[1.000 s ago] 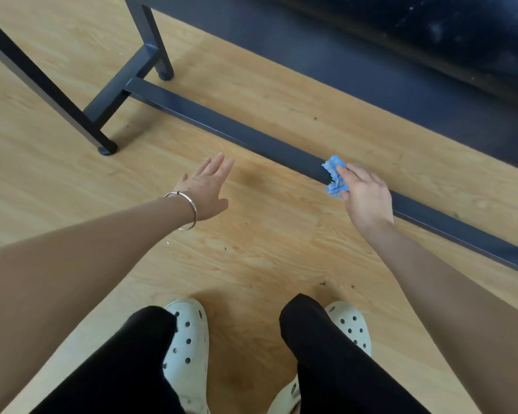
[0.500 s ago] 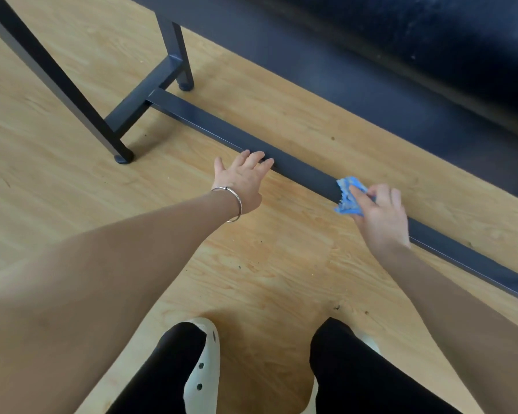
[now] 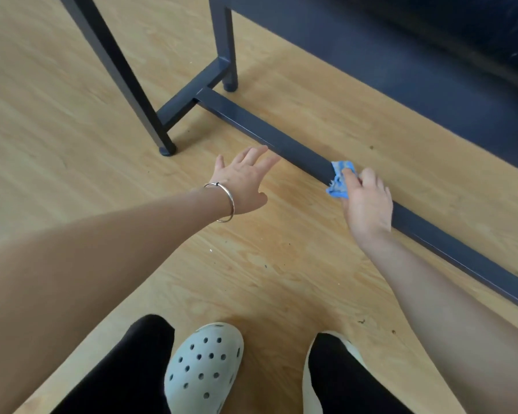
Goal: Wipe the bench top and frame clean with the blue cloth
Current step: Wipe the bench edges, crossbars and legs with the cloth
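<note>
— Where is the blue cloth?

— Bunched under the fingers of the right hand. The fingers are curled over it and hold it against the low dark bar of the frame. Part of the cloth sticks out past the fingertips, draped over the bar's top and its near side.

— And the bar itself?

— It runs slantwise under that hand, just above the wooden floor. Beyond the fingertips it carries on to a short cross-piece that joins two upright legs. Behind the wrist it carries on to the edge of the picture.

— What is the left hand doing?

— It is flat and spread, fingers straight, with nothing in it. It is beside the right hand, on the near side of the bar, with its fingertips close to the bar's edge. I cannot tell whether they touch the bar or the floor. A thin silver bangle sits on that wrist.

— Anything closer in?

— Below both forearms, a pale shoe with holes and two black trouser legs stand on the floor.
</note>
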